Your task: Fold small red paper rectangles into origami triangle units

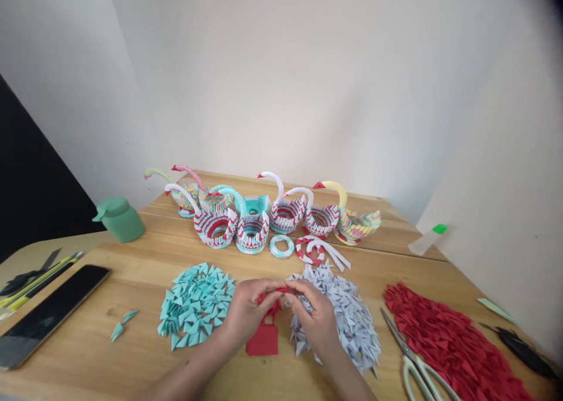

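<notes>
Low in the frame's centre, a small red paper piece (273, 296) is being pinched between the left hand (249, 311) and right hand (313, 316), fingertips closed narrowly on it; creasing cleanly probably calls for even pressure. Below lies a red paper square (263, 337), flanked by teal folded triangles (196, 304) and white folded triangles (347, 313) on the desk (132, 260).

The paper swans (264, 213) stand behind three piles of folded pieces (196, 304), scissors (413, 360) between the right two.

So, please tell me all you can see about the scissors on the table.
The metal scissors with pale green plastic handles lie flat on the wooden table, blades shut, tips pointing away from the person. They rest between the pile of white folded paper triangles and the pile of red ones. Neither hand touches them.
</notes>
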### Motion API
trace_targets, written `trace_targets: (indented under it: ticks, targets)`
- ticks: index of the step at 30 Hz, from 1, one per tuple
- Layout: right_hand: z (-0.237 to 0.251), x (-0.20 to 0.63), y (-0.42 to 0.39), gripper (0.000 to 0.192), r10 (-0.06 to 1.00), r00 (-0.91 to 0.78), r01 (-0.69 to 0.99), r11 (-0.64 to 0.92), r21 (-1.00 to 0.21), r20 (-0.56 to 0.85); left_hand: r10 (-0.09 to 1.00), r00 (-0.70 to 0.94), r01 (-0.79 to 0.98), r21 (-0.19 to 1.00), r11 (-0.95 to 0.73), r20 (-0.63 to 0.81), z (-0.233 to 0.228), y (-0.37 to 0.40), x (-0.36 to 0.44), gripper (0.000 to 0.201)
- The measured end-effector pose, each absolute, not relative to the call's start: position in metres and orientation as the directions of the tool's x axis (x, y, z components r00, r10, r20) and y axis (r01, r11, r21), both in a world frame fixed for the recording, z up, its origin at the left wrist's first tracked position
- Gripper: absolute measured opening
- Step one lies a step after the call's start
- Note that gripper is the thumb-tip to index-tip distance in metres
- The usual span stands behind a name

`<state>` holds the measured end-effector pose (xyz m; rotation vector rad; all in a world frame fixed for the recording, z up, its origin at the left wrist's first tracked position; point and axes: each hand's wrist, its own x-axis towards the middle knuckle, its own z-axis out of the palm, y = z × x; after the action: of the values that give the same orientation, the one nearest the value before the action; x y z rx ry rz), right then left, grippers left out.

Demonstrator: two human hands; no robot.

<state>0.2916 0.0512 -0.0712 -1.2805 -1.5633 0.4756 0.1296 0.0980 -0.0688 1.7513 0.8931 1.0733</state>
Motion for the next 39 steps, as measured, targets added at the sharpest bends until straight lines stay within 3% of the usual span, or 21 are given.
trace_targets:
  ticks: [10,18,20,23,27,33,39]
  targets:
    - [-0.072,0.292,0.052,0.013,0.901,0.088,0.436,0.349,-0.83,0.425,0.813,0.414,0.252,0.807,-0.534,0.409,-0.072,0.1,0.128,0.015]
    - [-0.073,0.29,0.05,0.014,0.869,0.06,0.501,0.399,-0.768,0.491,0.828,0.422,0.237,0.837,-0.493,0.369,-0.066,0.096,0.128,0.013]
    - [-0.074,0.289,0.049,0.014,0.847,0.042,0.537,0.428,-0.727,0.53,0.863,0.405,0.158,0.906,-0.392,0.303,-0.067,0.096,0.13,0.015]
    - [-0.076,0.289,0.048,0.015,0.791,0.053,0.589,0.468,-0.659,0.61,0.903,0.414,-0.13,0.989,-0.065,0.114,-0.074,0.096,0.136,0.019]
    - [-0.077,0.291,0.049,0.018,0.684,0.056,0.694,0.497,-0.521,0.727,0.846,0.532,-0.409,0.867,0.284,-0.026,-0.08,0.095,0.143,0.029]
    - [-0.07,0.284,0.052,0.014,0.503,-0.088,0.812,0.536,-0.231,0.86,0.78,0.618,-0.476,0.743,0.471,-0.099,-0.079,0.087,0.143,0.025]
    - [-0.071,0.28,0.055,0.008,0.601,-0.147,0.878,0.446,-0.177,0.786,0.747,0.618,-0.492,0.621,0.61,-0.246,-0.089,0.092,0.141,0.016]
